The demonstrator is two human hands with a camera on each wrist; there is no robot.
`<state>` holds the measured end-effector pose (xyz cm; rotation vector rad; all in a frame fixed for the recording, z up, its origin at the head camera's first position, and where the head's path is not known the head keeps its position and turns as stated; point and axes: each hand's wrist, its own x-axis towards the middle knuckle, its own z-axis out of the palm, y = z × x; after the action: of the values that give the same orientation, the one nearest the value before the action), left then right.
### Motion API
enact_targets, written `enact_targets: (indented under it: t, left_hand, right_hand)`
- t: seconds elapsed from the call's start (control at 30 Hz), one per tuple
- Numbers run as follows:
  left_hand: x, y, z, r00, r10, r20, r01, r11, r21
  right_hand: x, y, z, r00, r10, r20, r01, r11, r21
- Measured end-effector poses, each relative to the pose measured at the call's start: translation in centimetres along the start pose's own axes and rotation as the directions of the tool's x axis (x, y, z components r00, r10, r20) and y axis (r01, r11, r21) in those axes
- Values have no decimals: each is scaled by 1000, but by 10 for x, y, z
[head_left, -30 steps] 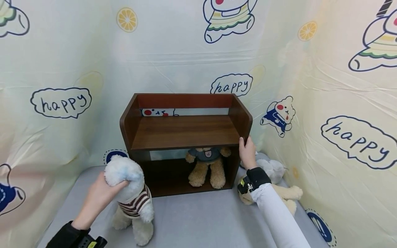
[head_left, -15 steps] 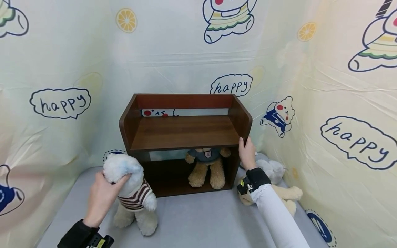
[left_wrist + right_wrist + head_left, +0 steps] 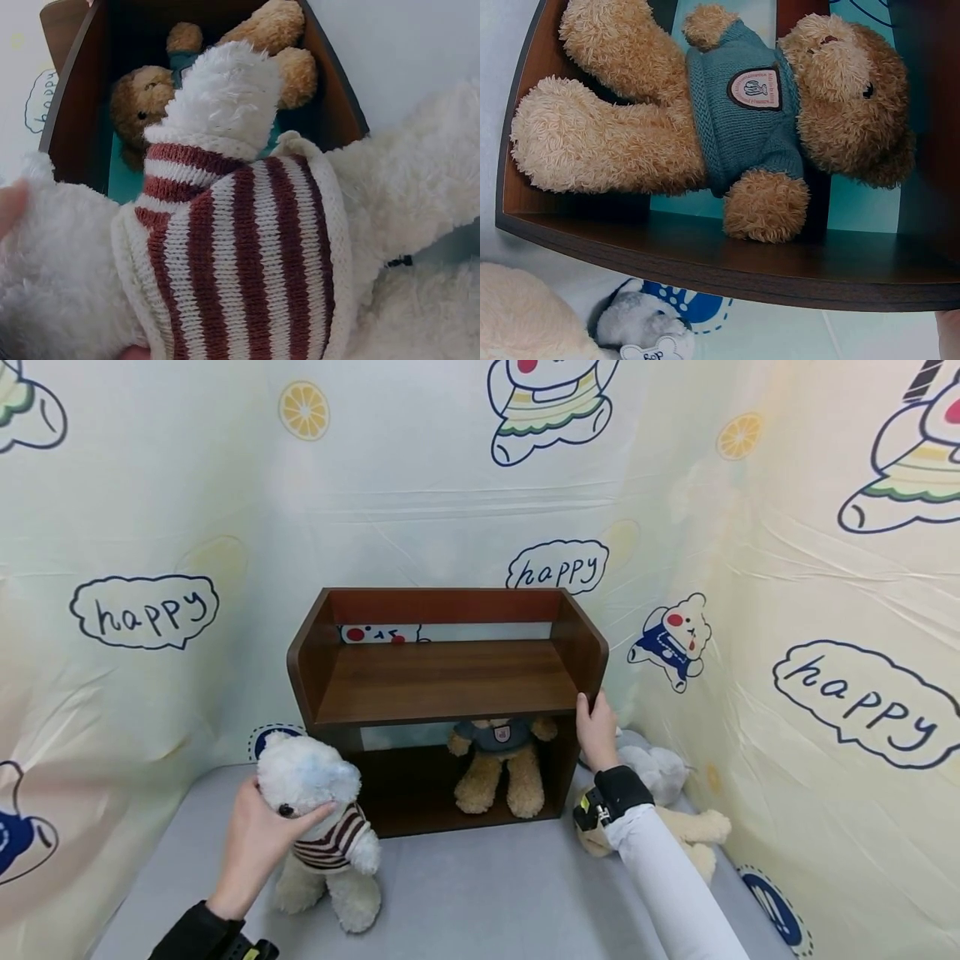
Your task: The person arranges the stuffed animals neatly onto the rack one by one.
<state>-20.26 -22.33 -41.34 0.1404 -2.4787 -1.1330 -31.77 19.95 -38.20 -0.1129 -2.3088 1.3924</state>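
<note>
Gripping plush (image 3: 333, 843), likely light, soft, by head in left hand (image 3: 258, 843), near shelf (image 3: 450, 681)'s left edge; clasping its right edge in right hand (image 3: 598, 732); better to take plush by torso.

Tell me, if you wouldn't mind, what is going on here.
A person's left hand grips a white plush toy in a striped sweater by the head, in front of the left end of a brown shelf unit. The right hand holds the unit's right side. A teddy bear sits in the lower compartment, and a grey toy and a cream toy lie to the right, outside it.
</note>
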Motion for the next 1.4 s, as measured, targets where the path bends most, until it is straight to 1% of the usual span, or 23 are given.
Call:
enact_targets:
  t: [0.03,0.1,0.17,0.23,0.3,0.4,0.47,0.6,0.67,0.77,0.97,1.1,1.23,1.4]
  left_hand:
    - [0,-1,1,1000,28,-7,-28,1000,-1]
    - [-2,-3,3,998,62,-25,-61,998,10]
    - [-4,-6,6,997,59,-42,-59,998,-2]
    - [-6,-8,9,998,25,-65,-26,999,-22]
    - [-8,-11,12,996,-25,-86,21,999,-47]
    - [-10,-14,18,989,-80,-126,70,994,-82]
    - [-11,-17,22,984,-90,-151,74,991,-107]
    - [-10,-22,28,978,-74,-195,44,987,-156]
    - [-10,-24,29,977,-70,-200,35,984,-174]
    - [-9,-25,32,979,-75,-188,40,983,-181]
    - [-11,-26,37,980,-126,-151,95,975,-200]
    - [-11,-27,41,982,-143,-126,112,967,-228]
    - [-10,-30,47,985,-128,-118,97,965,-243]
    - [-8,-36,55,983,-80,-163,41,972,-232]
  right_hand:
    - [0,0,0,1000,1,0,-1,1000,1]
    - [-1,0,0,1000,3,4,-3,1000,1]
    - [-1,0,-1,1000,1,4,-1,1000,-1]
    - [-1,0,-1,1000,-1,-1,1,1000,-3]
    - [-1,0,0,1000,-2,-6,2,1000,-5]
    - [-1,0,1,1000,-16,-18,16,1000,-5]
    - [-1,0,1,999,-23,-26,23,1000,-1]
    - [0,2,2,1000,-18,-20,18,1000,7]
    - [1,3,1,1000,-11,-14,11,1000,8]
    - [2,4,0,1000,-10,-8,10,1000,14]
    - [0,2,0,1000,-4,10,3,1000,25]
    - [0,3,1,1000,2,11,-2,999,37]
    - [1,4,1,1000,-7,-5,8,999,31]
    - [2,5,2,999,-40,-29,40,999,6]
